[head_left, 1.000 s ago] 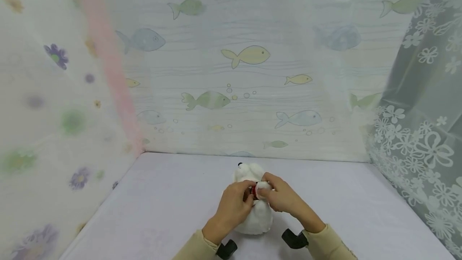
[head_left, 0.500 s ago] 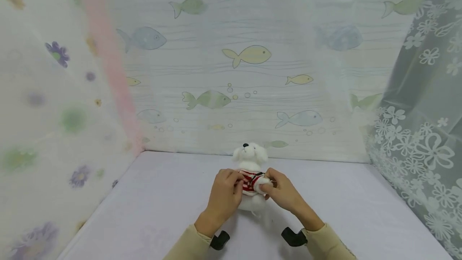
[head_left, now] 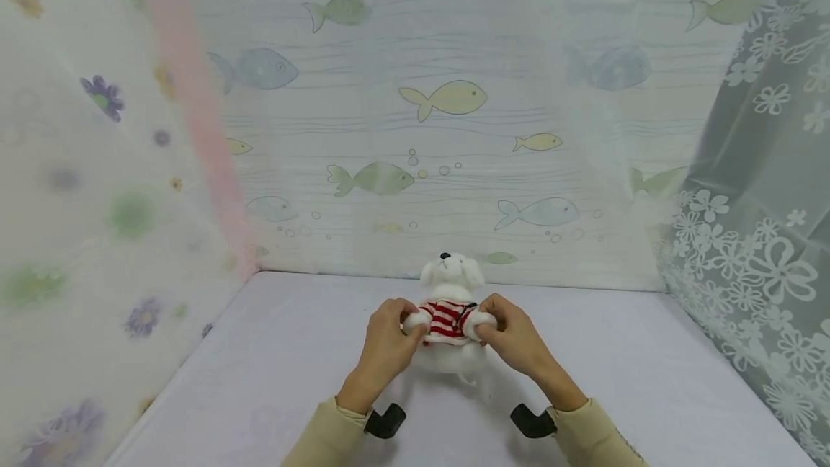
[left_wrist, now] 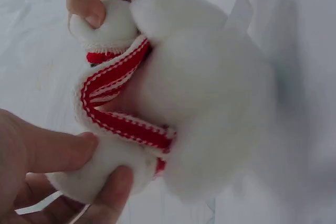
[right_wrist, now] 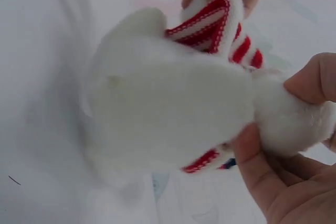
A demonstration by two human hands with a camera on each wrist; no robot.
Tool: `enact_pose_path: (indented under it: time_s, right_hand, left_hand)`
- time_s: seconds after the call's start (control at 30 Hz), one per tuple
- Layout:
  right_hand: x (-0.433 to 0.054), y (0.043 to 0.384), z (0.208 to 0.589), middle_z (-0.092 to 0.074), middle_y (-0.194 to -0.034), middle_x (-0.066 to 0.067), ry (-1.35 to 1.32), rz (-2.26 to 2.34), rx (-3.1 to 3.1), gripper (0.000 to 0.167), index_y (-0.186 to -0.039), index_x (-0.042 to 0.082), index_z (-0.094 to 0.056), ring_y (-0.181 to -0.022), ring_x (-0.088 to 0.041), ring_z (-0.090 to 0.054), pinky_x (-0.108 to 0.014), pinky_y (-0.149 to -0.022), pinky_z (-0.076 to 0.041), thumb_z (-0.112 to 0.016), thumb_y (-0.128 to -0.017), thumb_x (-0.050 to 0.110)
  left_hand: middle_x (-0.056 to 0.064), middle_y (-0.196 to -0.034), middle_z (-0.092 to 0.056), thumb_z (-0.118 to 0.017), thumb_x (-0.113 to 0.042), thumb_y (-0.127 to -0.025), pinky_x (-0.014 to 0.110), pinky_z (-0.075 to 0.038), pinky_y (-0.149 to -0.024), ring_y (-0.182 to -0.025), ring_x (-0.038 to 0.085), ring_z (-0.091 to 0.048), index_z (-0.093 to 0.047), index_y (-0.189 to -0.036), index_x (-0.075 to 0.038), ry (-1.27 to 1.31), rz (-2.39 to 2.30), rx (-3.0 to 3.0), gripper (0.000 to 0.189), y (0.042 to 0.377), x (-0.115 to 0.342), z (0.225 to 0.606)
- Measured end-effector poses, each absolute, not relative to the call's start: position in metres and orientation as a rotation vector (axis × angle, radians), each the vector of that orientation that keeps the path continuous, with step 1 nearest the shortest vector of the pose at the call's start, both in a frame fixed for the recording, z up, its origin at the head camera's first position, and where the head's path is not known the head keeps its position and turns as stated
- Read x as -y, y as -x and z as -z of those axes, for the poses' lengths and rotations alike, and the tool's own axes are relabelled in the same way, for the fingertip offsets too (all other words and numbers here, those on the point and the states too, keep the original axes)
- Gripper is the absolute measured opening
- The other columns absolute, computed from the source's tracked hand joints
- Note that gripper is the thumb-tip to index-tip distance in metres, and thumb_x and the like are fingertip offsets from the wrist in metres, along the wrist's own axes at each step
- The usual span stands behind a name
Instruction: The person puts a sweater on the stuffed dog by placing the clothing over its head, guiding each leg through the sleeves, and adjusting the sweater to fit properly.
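A white plush dog (head_left: 452, 276) with a black nose faces away from the person's body or upward; which I cannot tell. It wears a red-and-white striped knitted sweater (head_left: 446, 319). The left hand (head_left: 387, 337) pinches one of its front paws (left_wrist: 118, 163) between thumb and fingers. On the opposite side, the right hand (head_left: 515, 334) grips the other front paw (right_wrist: 294, 114). Both paws stick out of the sleeves. From the wrist views, the sweater's hem (left_wrist: 126, 124) gapes away from the rounded white body (left_wrist: 210, 82). Parts of both paws are hidden by the fingers.
A white-covered table (head_left: 292, 352) lies under the toy. Behind it hangs a fish-print curtain (head_left: 447, 135); a flower-print sheet (head_left: 97, 236) stands at the left and a lace-patterned curtain (head_left: 765, 258) at the right. Black wrist mounts (head_left: 385, 421) stick out below the sleeves.
The dog has come up from a lower, tipped pose, baring its head and sweater. My left hand has moved left from the sweater's front to a paw; the right keeps its grip.
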State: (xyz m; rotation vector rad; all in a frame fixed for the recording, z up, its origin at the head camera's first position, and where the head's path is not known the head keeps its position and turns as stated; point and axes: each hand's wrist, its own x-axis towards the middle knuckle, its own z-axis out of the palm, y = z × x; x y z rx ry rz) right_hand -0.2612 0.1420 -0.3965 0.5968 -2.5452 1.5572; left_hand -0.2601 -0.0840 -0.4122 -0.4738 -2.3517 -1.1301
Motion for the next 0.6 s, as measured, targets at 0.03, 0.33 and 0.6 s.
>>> enact_pose_path:
  time_s: [0.03, 0.33, 0.6]
  right_hand:
    - [-0.142, 0.261, 0.396, -0.059, -0.089, -0.006, -0.595, -1.544, 2.539, 0.01, -0.093, 0.008, -0.054, -0.068, -0.015, -0.055, -0.029, -0.06, -0.046, -0.059, -0.087, 0.002]
    - [-0.146, 0.273, 0.417, -0.055, -0.087, -0.002, -0.595, -1.307, 2.685, 0.018, -0.086, 0.014, -0.052, -0.08, -0.016, -0.055, -0.031, -0.066, -0.047, -0.069, -0.081, 0.014]
    - [-0.146, 0.276, 0.426, -0.046, -0.078, 0.001, -0.645, -1.068, 2.47, 0.029, -0.069, 0.02, -0.049, -0.079, -0.018, -0.051, -0.036, -0.072, -0.047, -0.069, -0.088, 0.028]
  left_hand:
    - [0.004, -0.084, -0.056, -0.076, -0.003, -0.078, 0.024, -0.046, -0.061, -0.075, 0.016, -0.053, -0.062, -0.088, -0.004, 0.485, 1.126, 2.32, 0.017, 0.261, 0.083, 0.413]
    - [-0.001, -0.081, -0.053, -0.074, -0.012, -0.081, 0.027, -0.043, -0.064, -0.072, 0.012, -0.049, -0.06, -0.081, -0.011, 0.545, 0.989, 2.43, 0.014, 0.264, 0.081, 0.427]
    - [-0.008, -0.071, -0.05, -0.068, -0.014, -0.087, 0.025, -0.039, -0.057, -0.063, 0.012, -0.048, -0.059, -0.105, -0.008, 0.642, 0.877, 2.384, 0.021, 0.267, 0.077, 0.43]
